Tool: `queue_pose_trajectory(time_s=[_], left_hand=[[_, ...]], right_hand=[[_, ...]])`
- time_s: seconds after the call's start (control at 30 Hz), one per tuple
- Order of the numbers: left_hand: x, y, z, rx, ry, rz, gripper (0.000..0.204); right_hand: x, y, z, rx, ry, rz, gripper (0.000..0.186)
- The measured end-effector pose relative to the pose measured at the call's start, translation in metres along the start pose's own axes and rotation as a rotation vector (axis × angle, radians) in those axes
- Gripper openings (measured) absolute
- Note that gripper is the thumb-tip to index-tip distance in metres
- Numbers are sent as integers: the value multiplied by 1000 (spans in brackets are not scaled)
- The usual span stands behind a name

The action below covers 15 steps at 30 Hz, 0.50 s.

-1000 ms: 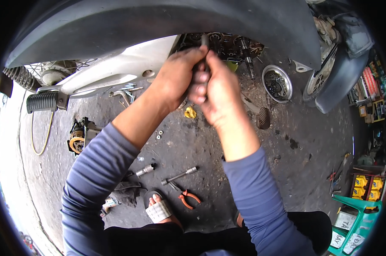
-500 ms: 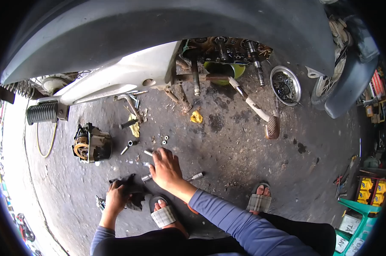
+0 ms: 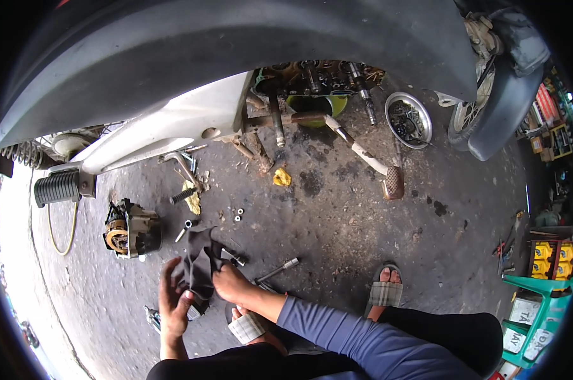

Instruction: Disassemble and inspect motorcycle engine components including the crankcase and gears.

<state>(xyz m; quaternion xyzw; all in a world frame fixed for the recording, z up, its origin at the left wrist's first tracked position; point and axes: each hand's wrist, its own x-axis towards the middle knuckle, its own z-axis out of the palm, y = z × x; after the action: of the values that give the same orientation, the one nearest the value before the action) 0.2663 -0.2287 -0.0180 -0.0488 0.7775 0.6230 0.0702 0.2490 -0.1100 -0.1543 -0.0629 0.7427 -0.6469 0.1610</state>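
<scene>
Right hand (image 3: 232,284) grips the cloth (image 3: 201,261), left hand (image 3: 173,307) open beside it; engine (image 3: 333,80) opened up, shafts (image 3: 360,91) bared, still in place!

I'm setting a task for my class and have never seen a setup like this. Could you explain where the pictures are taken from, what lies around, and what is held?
There is no robot here: a person works with bare hands. The view comes from the left of two wide fisheye cameras worn on the head, looking down, so straight edges bend.

The right hand grips a dark cloth. The left hand is beside it; whether it grips too is unclear.

On the dark ground lie a blocky machine part, a long metal tool and a crumpled yellow scrap. A metal bowl holds small parts. A motorbike fills the top.
</scene>
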Motion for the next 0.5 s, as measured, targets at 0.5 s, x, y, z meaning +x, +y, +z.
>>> queue_pose_trajectory(time_s=[0.5], left_hand=[[39, -115, -72, 203, 566, -221, 33]], right_hand=[[19, -157, -134, 169, 517, -450, 10]])
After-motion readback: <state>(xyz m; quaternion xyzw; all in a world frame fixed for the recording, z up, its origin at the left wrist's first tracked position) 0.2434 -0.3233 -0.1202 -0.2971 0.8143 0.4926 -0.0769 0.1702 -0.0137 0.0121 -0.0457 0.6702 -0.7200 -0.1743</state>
